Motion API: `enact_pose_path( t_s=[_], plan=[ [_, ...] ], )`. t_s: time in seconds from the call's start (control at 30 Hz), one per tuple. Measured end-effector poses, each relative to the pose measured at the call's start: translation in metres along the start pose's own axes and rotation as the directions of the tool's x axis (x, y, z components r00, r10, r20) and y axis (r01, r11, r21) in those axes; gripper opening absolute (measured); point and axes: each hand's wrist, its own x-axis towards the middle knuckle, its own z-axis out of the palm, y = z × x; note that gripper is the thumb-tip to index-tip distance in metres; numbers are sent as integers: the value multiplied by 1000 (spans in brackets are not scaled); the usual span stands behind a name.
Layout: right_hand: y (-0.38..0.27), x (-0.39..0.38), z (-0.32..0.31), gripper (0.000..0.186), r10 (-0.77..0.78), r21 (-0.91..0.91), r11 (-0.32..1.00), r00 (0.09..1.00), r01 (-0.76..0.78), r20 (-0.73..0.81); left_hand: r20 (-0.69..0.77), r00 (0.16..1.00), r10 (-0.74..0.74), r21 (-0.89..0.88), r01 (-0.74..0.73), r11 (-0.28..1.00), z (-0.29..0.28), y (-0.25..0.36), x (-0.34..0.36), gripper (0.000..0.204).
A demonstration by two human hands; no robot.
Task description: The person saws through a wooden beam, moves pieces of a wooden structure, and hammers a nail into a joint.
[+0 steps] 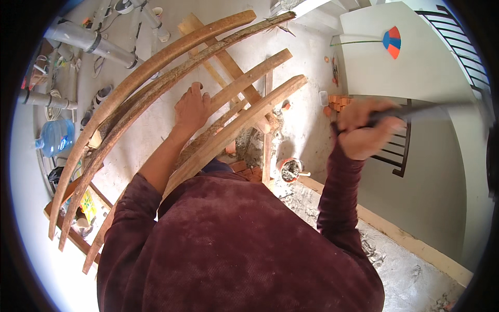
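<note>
Two hands show: our right hand (362,138) wraps fully around a dark-handled tool (436,111), blurred, held out to our right; our left hand (192,109), fingers half curled, lies at a plank (254,77), and we cannot tell whether it grips. To its left curve wooden poles (208,32); farther out we see a water jug (60,138) and bricks (340,101).
</note>
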Motion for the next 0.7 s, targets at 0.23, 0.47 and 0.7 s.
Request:
enact_pose_path(
  t_s=[0.23, 0.47, 0.7],
  plan=[
    [19, -125, 53, 37, 610, -404, 759, 338, -511, 717, 9, 1000, -27, -34, 28, 999, 3, -3, -6, 32],
    [-38, -25, 25, 46, 479, 630, 531, 815, -566, 327, 42, 999, -9, -66, 12, 998, -2, -1, 1, 33],
    [27, -135, 40, 47, 695, -513, 716, 418, -474, 585, 42, 999, -7, -80, 10, 997, 7, -4, -1, 38]
  ],
)
